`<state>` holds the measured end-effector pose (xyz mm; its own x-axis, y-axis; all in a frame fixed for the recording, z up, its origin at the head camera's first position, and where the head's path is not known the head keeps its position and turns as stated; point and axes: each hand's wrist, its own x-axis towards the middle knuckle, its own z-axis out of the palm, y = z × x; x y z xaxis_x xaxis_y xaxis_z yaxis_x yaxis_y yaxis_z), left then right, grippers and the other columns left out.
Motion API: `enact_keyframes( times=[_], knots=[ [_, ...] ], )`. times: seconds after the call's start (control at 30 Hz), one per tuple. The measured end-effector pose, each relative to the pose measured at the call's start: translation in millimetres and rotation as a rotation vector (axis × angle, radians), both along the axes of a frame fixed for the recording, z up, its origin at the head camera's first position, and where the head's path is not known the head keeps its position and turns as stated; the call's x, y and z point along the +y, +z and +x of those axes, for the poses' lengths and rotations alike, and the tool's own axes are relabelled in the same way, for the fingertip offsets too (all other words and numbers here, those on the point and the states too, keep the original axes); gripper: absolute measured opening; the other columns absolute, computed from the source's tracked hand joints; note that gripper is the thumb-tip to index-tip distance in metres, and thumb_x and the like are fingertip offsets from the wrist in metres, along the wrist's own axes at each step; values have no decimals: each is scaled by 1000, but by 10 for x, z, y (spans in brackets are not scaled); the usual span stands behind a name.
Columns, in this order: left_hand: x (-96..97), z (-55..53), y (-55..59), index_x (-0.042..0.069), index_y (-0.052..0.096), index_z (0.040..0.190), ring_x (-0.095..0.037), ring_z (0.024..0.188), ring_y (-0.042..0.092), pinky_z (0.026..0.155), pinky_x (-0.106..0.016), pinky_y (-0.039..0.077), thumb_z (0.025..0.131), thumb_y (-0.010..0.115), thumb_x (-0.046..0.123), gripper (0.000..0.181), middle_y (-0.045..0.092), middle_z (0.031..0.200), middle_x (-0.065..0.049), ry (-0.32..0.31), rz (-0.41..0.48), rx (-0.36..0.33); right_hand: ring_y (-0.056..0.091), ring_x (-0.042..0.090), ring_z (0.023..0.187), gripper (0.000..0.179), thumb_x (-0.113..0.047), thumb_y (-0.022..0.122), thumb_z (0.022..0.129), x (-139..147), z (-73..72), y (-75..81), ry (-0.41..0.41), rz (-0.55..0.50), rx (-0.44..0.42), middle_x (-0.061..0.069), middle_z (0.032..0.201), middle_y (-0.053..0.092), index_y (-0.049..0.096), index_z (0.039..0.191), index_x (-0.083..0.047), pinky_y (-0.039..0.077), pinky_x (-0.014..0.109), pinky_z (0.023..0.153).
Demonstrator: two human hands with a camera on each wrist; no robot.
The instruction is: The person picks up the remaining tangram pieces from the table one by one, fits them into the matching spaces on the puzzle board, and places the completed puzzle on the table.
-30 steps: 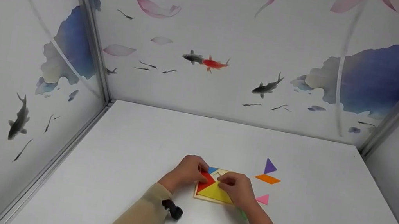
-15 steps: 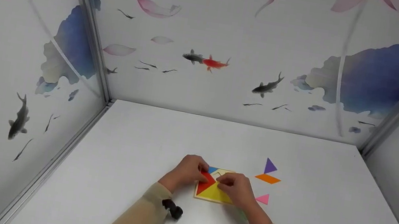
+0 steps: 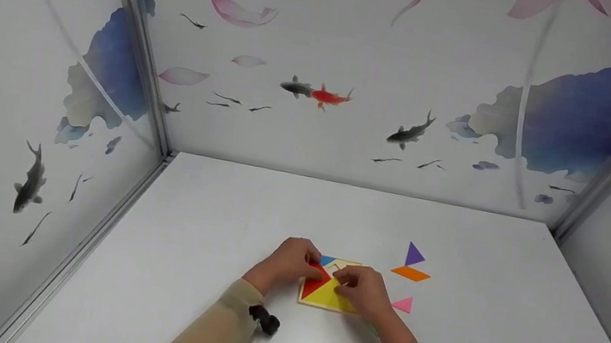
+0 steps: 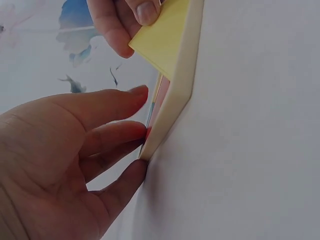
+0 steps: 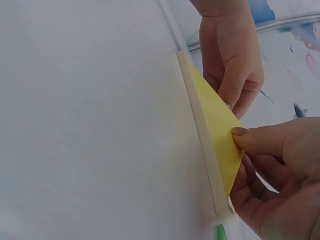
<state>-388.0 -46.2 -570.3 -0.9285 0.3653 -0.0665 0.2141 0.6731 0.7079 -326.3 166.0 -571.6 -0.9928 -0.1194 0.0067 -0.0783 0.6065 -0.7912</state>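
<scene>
A wooden tangram tray (image 3: 305,303) lies on the white table. My right hand (image 3: 366,292) pinches a large yellow triangle (image 3: 328,297) by its corner between thumb and fingers. In the right wrist view, the yellow triangle (image 5: 220,132) slopes up from the tray's near rim (image 5: 197,117) to that pinch. My left hand (image 3: 292,258) holds the tray's left side, its thumb over a red triangle (image 3: 313,286). The left wrist view has the left fingertips (image 4: 135,170) right at the tray rim (image 4: 175,92). A blue piece (image 3: 327,260) shows at the tray's far left corner.
Right of the tray lie a purple triangle (image 3: 415,255), an orange parallelogram (image 3: 410,274) and a pink triangle (image 3: 404,304). A green piece (image 5: 221,232) sits by the tray's near right corner, mostly hidden in the head view. Printed walls enclose the table.
The yellow triangle's long edge has shifted slightly toward the tray's near rim, narrowing the strip of wood seen there. Both hands stay almost in place.
</scene>
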Motion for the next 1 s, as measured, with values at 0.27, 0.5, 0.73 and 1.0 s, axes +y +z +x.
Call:
enact_keyframes(
  times=[0.27,0.5,0.73,1.0],
  knots=[
    [15,7,-4,14,76,116,-17,100,59,92,-34,59,80,94,40,48,70,109,3,-3,-17,-9,64,17,91,26,1,80,90,-1,-23,-44,5,31,14,-1,102,75,83,110,-15,62,38,91],
    [18,3,3,13,75,117,-16,99,59,94,-35,57,76,96,41,54,69,110,3,-23,-52,10,64,17,90,25,1,80,91,14,-24,-58,8,37,10,-1,102,75,83,110,-15,62,37,90],
    [56,17,30,11,75,120,-16,101,58,96,-35,56,76,97,36,55,69,111,2,-32,-94,11,64,17,89,24,1,81,90,23,-21,-48,23,61,28,-1,99,76,83,108,-13,62,39,90],
    [71,49,53,10,75,119,-17,101,57,97,-36,55,75,98,34,56,68,111,1,-33,-108,31,64,17,88,22,2,82,88,21,-16,-45,31,86,47,0,98,77,83,105,-11,62,40,90]
  ],
)
